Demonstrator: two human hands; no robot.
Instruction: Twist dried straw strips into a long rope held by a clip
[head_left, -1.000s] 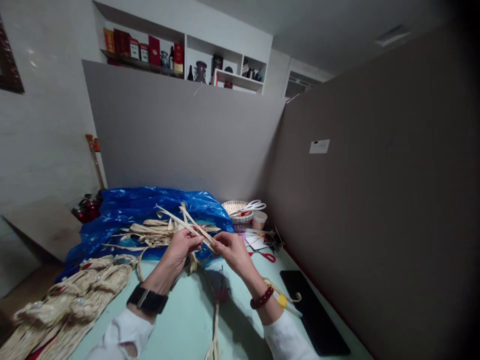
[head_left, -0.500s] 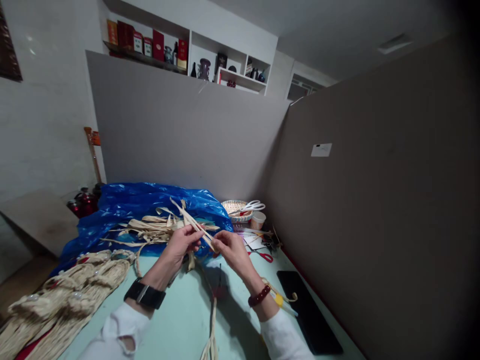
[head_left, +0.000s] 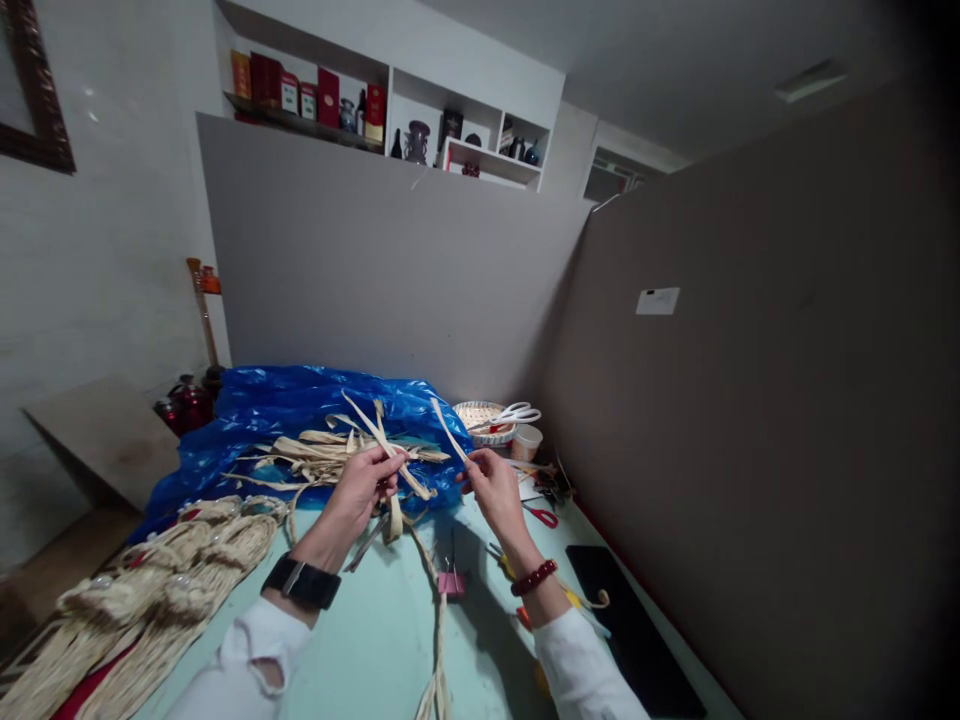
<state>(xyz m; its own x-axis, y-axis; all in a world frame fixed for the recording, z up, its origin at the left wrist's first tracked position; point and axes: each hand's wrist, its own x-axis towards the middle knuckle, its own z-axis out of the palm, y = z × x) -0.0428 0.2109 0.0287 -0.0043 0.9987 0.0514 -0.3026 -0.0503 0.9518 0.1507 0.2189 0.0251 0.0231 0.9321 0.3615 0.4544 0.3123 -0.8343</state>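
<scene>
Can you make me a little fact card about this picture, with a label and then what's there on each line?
Left hand: pinches pale strips
Right hand: pinches another pale strip, apart from the left hand's
Wrists: black watch on the left, dark red bracelet on the right
Table: pale green
Behind the hands: blue plastic with a pile of pale strips on it
Near the middle: pink clip
At left: woven pieces
Far right corner: basket, white-handled scissors

Bare hands [head_left: 364, 490] [head_left: 496, 492]: two. Pink metal binder clip [head_left: 451, 584]: one. Round woven basket [head_left: 472, 412], far: one. Dark-red beaded bracelet [head_left: 534, 578]: one.
</scene>
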